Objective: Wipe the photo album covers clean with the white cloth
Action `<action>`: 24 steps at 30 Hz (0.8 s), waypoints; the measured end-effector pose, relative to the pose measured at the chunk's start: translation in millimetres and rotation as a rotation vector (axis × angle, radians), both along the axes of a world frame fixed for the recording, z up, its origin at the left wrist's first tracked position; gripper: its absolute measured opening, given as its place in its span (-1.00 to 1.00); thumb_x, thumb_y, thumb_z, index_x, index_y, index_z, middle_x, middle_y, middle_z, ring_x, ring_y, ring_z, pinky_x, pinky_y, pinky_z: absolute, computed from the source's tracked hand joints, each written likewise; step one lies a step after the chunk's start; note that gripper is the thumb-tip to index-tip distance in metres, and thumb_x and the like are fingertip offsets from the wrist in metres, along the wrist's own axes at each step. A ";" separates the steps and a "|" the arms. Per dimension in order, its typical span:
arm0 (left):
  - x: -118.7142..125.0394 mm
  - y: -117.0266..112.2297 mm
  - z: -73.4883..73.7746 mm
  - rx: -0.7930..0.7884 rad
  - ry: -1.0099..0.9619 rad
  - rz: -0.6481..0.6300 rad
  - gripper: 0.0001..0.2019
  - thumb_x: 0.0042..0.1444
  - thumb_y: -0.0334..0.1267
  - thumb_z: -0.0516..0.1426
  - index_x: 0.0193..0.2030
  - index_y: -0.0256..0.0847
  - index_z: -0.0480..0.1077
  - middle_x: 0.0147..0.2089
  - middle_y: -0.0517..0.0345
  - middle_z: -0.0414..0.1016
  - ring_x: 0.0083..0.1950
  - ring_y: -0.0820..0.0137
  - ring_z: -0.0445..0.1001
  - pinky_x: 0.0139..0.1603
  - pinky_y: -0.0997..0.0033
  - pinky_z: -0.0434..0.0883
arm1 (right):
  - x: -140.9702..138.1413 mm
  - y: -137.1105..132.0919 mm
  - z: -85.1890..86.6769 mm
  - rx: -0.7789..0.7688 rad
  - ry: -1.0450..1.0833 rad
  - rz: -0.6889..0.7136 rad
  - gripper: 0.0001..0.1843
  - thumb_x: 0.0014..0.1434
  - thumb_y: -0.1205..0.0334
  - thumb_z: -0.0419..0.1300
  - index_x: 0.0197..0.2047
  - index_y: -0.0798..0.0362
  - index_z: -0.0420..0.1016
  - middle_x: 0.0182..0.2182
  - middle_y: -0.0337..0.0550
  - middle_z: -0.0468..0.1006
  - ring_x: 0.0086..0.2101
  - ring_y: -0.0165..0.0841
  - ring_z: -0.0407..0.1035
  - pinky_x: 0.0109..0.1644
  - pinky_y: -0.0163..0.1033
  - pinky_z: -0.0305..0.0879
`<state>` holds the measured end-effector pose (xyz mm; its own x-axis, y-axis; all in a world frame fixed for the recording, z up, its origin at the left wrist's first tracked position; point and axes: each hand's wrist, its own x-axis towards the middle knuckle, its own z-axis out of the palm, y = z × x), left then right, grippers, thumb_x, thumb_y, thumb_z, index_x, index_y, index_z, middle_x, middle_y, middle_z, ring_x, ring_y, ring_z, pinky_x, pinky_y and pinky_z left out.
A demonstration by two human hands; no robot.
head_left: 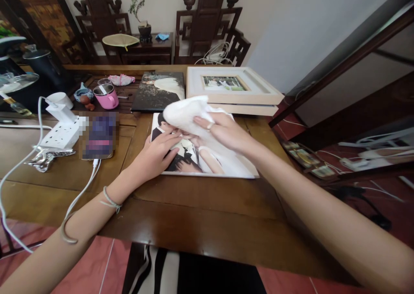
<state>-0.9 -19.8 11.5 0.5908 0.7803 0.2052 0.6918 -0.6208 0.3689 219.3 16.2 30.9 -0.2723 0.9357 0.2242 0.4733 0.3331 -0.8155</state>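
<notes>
A large wedding photo print (207, 162) lies flat on the wooden table (200, 199) in front of me. My left hand (161, 150) rests on its left side with the fingers stretched out over the picture. In my right hand (223, 130) is a white cloth (186, 112), gripped near the upper middle of the photo. The cloth bunches up on the left of that hand and covers part of the picture. Some of the photo's upper edge is hidden behind the cloth and my right hand.
Behind the photo lie a dark photo panel (158, 91) and stacked white picture frames (233, 86). To the left are a pink mug (106, 96), a white power strip (63, 132) and a charging phone (100, 136) with its cable. Carved chairs (207, 22) stand beyond the table.
</notes>
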 end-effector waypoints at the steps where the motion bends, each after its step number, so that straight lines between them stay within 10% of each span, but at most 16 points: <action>1: -1.3 -1.2 1.7 -0.007 0.001 0.001 -0.62 0.35 -0.30 -0.04 0.25 -0.23 0.31 0.35 -0.08 0.30 0.45 0.17 0.11 0.35 -0.17 0.18 | 13.2 -2.8 -1.7 0.029 -0.029 -0.049 -0.59 0.24 -0.12 0.08 -0.28 0.04 0.54 -0.16 -0.07 0.62 -0.09 -0.08 0.45 0.07 0.07 0.29; 7: -5.1 -4.9 6.4 -0.022 0.015 0.023 -0.61 0.36 -0.28 -0.06 0.28 -0.20 0.28 0.39 -0.05 0.23 0.46 0.18 0.09 0.35 -0.18 0.16 | 61.6 -40.6 -17.3 0.165 -0.341 -0.247 -0.56 0.25 -0.15 0.03 -0.50 -0.03 0.37 -0.44 -0.09 0.55 -0.28 -0.02 0.48 -0.16 0.14 0.41; 16: 5.2 -4.0 4.1 -0.019 0.011 0.043 -0.59 0.33 -0.30 -0.05 0.29 -0.28 0.25 0.48 -0.13 0.02 0.50 0.12 -0.06 0.38 -0.18 0.13 | 42.4 -148.0 -11.0 0.464 -0.418 0.232 -0.81 0.22 0.33 0.07 -0.43 -0.02 0.39 0.19 0.09 0.44 0.19 -0.08 0.31 0.23 0.19 0.28; 24: 3.4 -2.8 1.8 -0.018 0.079 0.055 -0.58 0.36 -0.25 -0.06 0.33 -0.22 0.19 0.46 -0.14 0.05 0.50 0.11 -0.06 0.35 -0.22 0.13 | 65.6 -74.6 -17.7 0.393 -0.463 0.068 -0.68 0.32 0.06 -0.01 -0.32 -0.03 0.50 -0.15 0.02 0.62 -0.03 0.01 0.47 -0.01 0.23 0.41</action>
<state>2.5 -22.6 13.3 0.5606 0.8152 0.1455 0.7522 -0.5748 0.3223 284.9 -58.4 13.2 -0.4805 0.7839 0.3933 0.7161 0.6096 -0.3401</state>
